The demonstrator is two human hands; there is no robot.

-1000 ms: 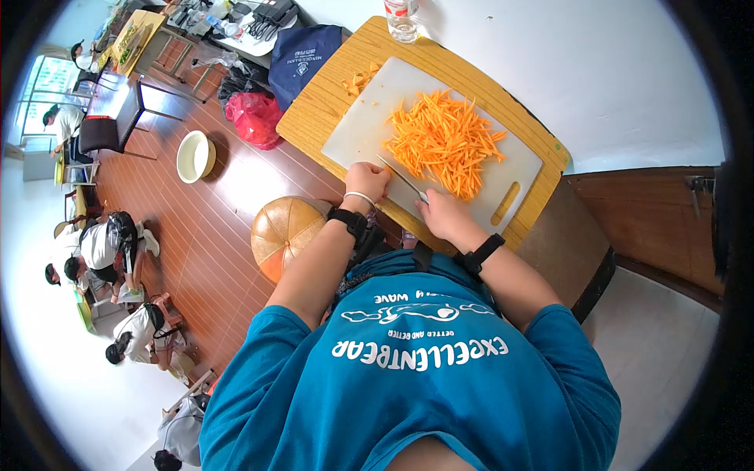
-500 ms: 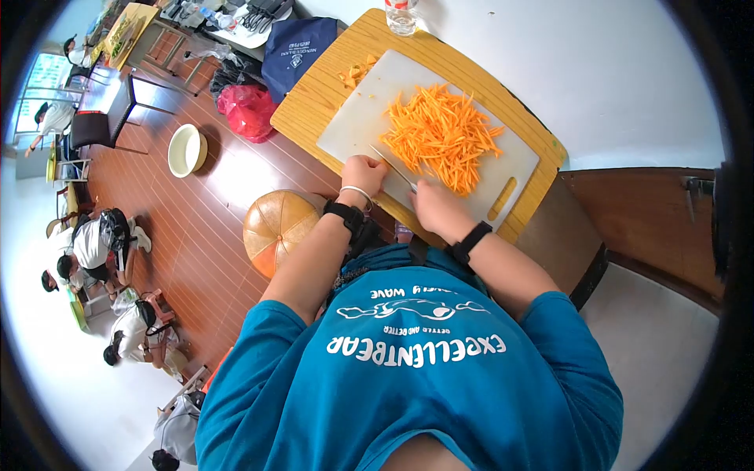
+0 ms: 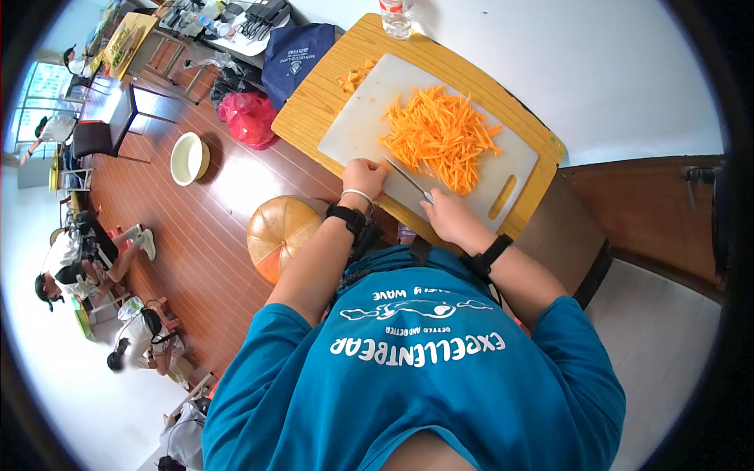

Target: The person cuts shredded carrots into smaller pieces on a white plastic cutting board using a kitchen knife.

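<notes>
A white cutting board [image 3: 353,129] lies on a small wooden table [image 3: 314,78], with a large pile of orange shreds [image 3: 441,135] on it. My right hand [image 3: 453,217] is wrapped round the handle of a knife [image 3: 408,178], whose blade points up and left over the board's near edge. Close to the blade tip, my left hand [image 3: 363,177] rests closed at the same edge, its fingers pressed on a small orange piece [image 3: 385,166]. Most of that piece is hidden by the fingers.
Orange peelings [image 3: 356,76] and a clear bottle [image 3: 397,22] are at the table's far side. To the left are a blue bag [image 3: 294,59], a red plastic bag [image 3: 247,118], a cream basin [image 3: 189,158] and a round stool [image 3: 283,234]. Several people sit farther left.
My right hand has moved right and slightly down with the knife, so more of the blade shows. My left hand has barely moved. People at the left have shifted position.
</notes>
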